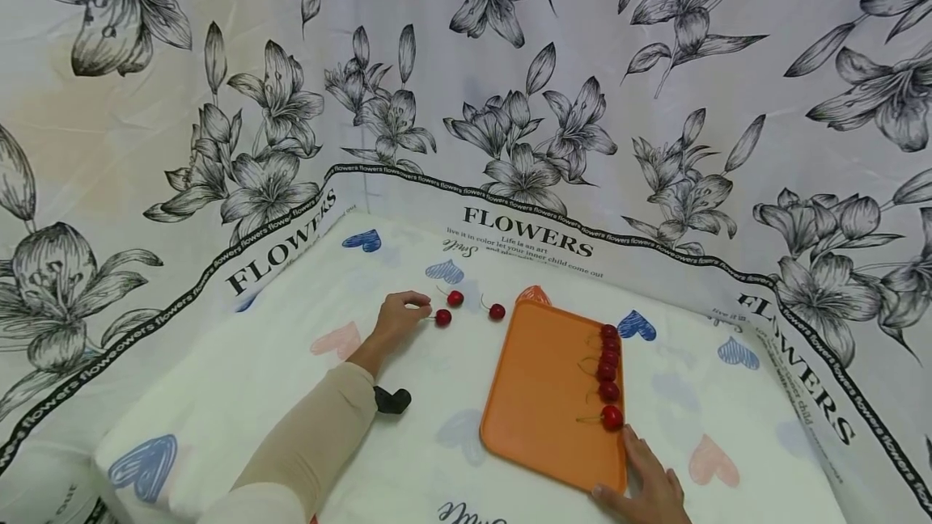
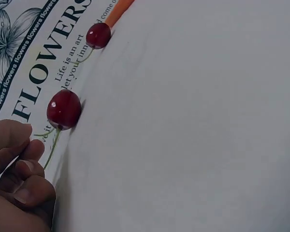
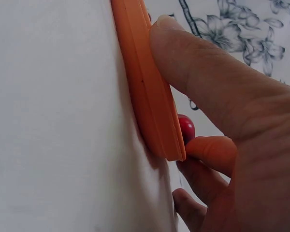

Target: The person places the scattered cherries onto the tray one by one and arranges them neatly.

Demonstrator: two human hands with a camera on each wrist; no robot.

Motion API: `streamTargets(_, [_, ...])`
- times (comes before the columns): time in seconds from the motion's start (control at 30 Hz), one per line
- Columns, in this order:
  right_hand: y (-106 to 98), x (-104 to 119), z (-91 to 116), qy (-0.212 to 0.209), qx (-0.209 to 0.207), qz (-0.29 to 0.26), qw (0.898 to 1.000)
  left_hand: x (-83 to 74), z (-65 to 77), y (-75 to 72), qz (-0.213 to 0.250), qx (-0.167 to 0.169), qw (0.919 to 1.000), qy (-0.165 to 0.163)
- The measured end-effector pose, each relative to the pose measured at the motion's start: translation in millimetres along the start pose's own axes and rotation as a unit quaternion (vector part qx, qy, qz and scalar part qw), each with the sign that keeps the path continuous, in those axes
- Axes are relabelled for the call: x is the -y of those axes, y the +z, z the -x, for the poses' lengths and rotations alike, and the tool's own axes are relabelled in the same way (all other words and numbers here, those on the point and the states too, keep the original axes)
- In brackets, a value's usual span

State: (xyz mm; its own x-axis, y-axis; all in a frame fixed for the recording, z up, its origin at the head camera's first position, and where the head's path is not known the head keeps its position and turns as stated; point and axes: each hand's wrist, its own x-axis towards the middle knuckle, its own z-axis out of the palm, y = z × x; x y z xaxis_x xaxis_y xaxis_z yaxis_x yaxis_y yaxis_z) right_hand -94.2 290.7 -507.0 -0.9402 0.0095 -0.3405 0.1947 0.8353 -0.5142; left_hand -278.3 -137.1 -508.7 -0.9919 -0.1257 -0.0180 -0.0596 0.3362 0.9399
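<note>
Three loose cherries, centre frame, likely handle light, slippery; grip stems. Left hand: fingers curled, stem contact unclear. Right hand, lower right, pinches orange tray corner.

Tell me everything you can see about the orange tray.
The orange tray is rectangular with rounded corners, a low rim and a smooth, plastic-looking surface. It lies on the heart-printed white cloth, long sides running from near to far. Red cherries line its right side; the right hand holds its near right corner, thumb at the near edge.
</note>
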Motion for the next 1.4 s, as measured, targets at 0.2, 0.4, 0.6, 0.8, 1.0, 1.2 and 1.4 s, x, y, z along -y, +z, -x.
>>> streamTargets(0.2, [-0.5,-1.0,1.3,-0.014,-0.01,-0.002,1.0,-0.1,-2.1,3.9,-0.032,0.007,0.9994,-0.011])
streamTargets(0.4, [-1.3,-1.6,3.6,-0.023,-0.011,-0.002,1.0,2.6,-3.9,6.0,-0.052,0.037,0.9978,-0.018])
streamTargets(0.6, [0.6,-0.7,5.8,-0.021,-0.015,0.006,1.0,7.6,-0.7,3.8,-0.06,0.051,0.9969,-0.007])
streamTargets(0.8, [1.2,-1.5,8.0,-0.026,-0.02,0.002,0.999,9.0,-1.0,4.9,-0.106,0.064,0.9922,0.012])
streamTargets(1.0, [-1.4,-3.3,10.7,-0.062,-0.032,-0.001,0.998,2.6,-3.3,6.6,-0.136,0.068,0.9878,0.034])
streamTargets(1.2, [-0.9,-2.9,10.4,-0.059,-0.027,-0.004,0.998,-0.9,1.7,3.8,-0.147,0.057,0.9867,0.041])
streamTargets(1.4, [-2.0,-1.4,11.9,-0.063,-0.03,0.002,0.998,-3.8,3.4,-0.1,-0.132,0.06,0.9891,0.026])
